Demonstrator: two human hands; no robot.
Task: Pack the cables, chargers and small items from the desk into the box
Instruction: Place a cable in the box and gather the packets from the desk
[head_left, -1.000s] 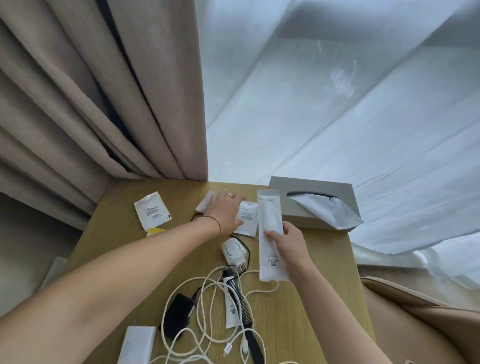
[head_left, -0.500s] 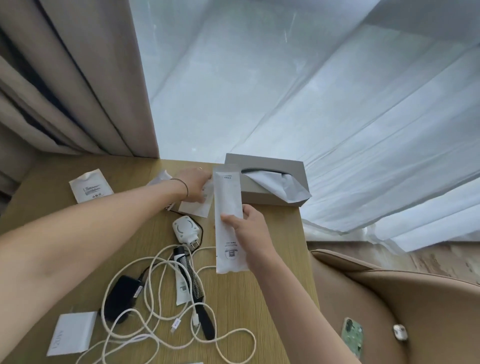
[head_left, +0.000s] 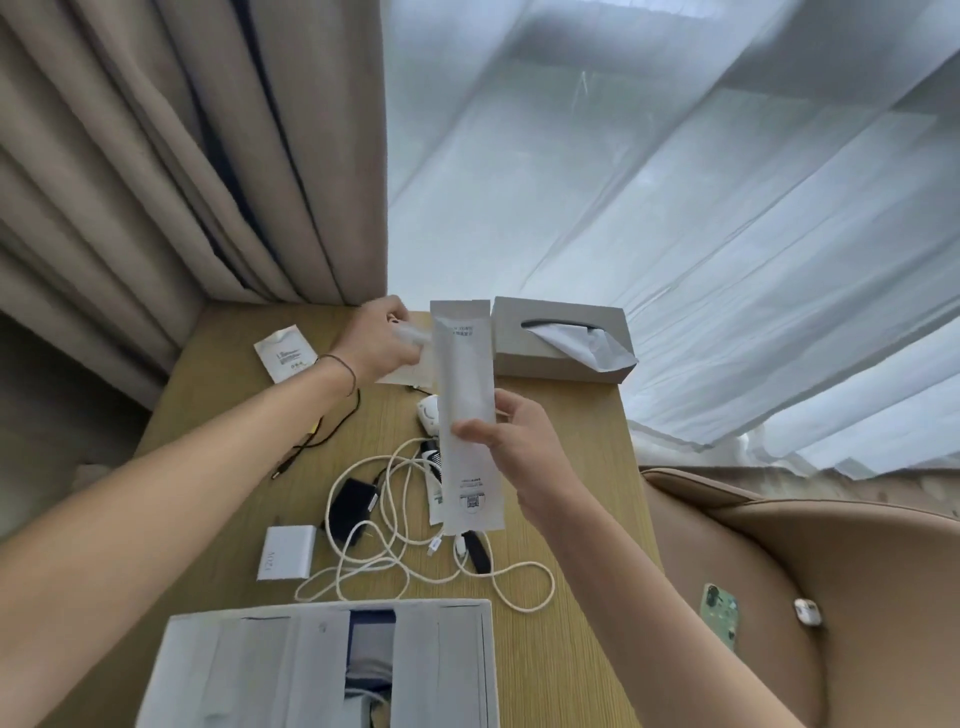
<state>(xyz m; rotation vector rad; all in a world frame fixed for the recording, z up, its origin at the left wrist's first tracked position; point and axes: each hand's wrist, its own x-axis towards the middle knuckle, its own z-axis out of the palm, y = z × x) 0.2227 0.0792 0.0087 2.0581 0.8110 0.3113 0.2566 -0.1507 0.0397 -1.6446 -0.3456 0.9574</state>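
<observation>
My right hand (head_left: 519, 447) grips a long white paper sleeve (head_left: 466, 415), held upright above the wooden desk (head_left: 571, 467). My left hand (head_left: 382, 338) is raised at the desk's far edge, closed on small white packets (head_left: 410, 335) beside the sleeve's top. On the desk lie a tangled white cable (head_left: 395, 551), a black charger (head_left: 350, 506), a white adapter block (head_left: 287, 552), a thin black cable (head_left: 322, 439) and a white round plug (head_left: 428, 413). The grey box (head_left: 322, 670), flaps partly open, stands at the near edge.
A grey tissue box (head_left: 558, 340) stands at the desk's far right. A white sachet (head_left: 285, 355) lies far left. Curtains hang behind. A tan chair (head_left: 810, 571) on the right carries a phone (head_left: 719, 613) and an earbud case (head_left: 807, 612).
My left hand has lifted from the desk with the small packets. My right hand has raised the long sleeve. The view tilted down, so the box now shows.
</observation>
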